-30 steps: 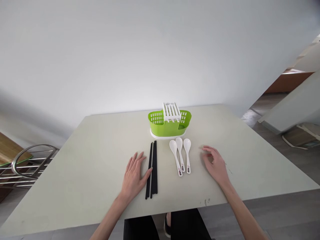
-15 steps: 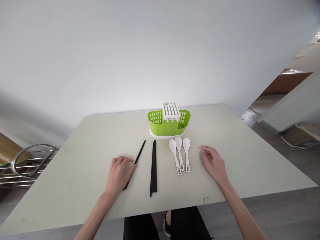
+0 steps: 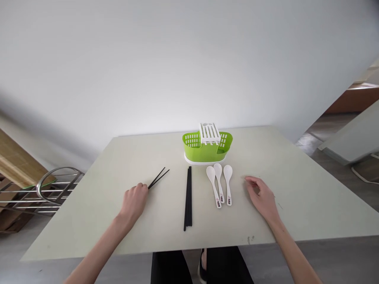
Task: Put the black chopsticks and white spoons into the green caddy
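Note:
My left hand (image 3: 134, 202) is closed on two black chopsticks (image 3: 158, 178), whose thin ends spread apart beyond the fingers. More black chopsticks (image 3: 188, 197) lie side by side on the table, right of that hand. Three white spoons (image 3: 219, 185) rest with bowls away from me and printed handles toward me. Behind them stands a green basket (image 3: 207, 153) with a white base and a white slotted holder (image 3: 209, 133) across its middle. My right hand (image 3: 261, 196) rests on the table right of the spoons, fingers loosely curved and apart, holding nothing.
The pale table (image 3: 160, 232) meets a white wall (image 3: 189, 67) at the back. A metal rack (image 3: 59, 189) with a wooden board (image 3: 25, 161) is beyond the left edge. My legs are below the near edge.
My left hand has taken hold of the two chopsticks and moved them left, and their ends now spread apart. The whole view has shifted, while my right hand stays beside the spoons.

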`<state>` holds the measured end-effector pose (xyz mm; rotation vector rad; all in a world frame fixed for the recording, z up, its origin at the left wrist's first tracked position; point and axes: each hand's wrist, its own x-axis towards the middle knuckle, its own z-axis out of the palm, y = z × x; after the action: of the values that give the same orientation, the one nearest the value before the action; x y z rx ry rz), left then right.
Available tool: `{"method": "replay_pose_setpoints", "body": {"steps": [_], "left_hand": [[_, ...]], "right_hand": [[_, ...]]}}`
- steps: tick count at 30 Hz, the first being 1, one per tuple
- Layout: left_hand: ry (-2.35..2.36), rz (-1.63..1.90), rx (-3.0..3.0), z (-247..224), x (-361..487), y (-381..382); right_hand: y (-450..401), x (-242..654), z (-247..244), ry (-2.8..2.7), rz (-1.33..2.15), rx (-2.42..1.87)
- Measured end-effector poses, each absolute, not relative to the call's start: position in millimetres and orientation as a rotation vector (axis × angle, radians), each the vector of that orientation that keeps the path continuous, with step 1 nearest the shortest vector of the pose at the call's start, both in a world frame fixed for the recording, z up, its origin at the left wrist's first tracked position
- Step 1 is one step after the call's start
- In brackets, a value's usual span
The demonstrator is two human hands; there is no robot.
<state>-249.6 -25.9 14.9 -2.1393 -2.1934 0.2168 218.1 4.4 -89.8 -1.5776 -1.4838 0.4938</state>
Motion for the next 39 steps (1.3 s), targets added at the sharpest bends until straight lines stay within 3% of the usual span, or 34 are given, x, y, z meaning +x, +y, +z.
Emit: {"method": "replay_pose_setpoints", "body": {"steps": [4,11,16,26,39], "left_hand": [[-2.201,-0.108,-2.239,24,-247,-24],[-2.364,-1.267,-2.177,42,-228,-29],[-2.398,-1.612,-2.082,39,-222,-39],[-2.363,-1.689,-2.091,29,-224,-46],[-2.097,-1.330,-2.386,37,-211,-45]], "right_hand": [[4,218,-94,-1.487,0.506,-1.604],[5,219,-96,-1.478,0.519,-1.596],[4,220,-95,-1.485,0.515,-1.598],[2,220,-94,-1.488,0.524,-1.624],[0,220,-88,-1.482,0.550,-1.647]]}}
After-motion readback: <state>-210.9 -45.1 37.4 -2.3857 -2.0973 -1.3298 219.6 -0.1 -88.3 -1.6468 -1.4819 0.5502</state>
